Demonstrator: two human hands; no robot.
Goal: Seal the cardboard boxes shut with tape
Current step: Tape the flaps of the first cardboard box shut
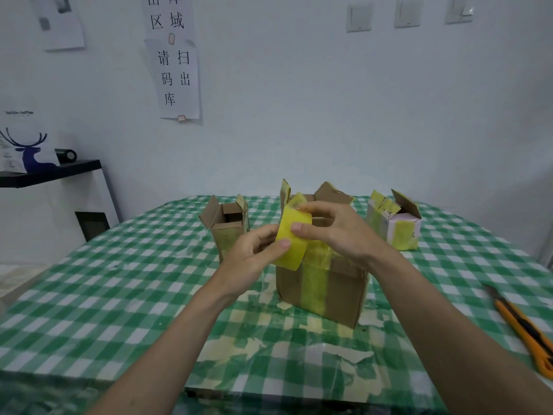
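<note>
Three cardboard boxes stand on the checked table (89,295): a small brown one (226,232), a bigger brown one (323,292), and a white one (395,229). One yellow piece of tape (291,244) is up between two hands, left (254,259) and right (338,232). One orange knife (523,327) lies there. Three wall switches (407,14) and three paper notices (176,76) hang on the wall.

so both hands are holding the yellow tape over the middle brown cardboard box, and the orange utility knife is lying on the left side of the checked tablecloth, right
Not quite. The orange utility knife lies on the right side of the green and white checked tablecloth, as the head view shows. The rest holds: the left hand and right hand hold the yellow tape over the middle brown cardboard box.
</note>
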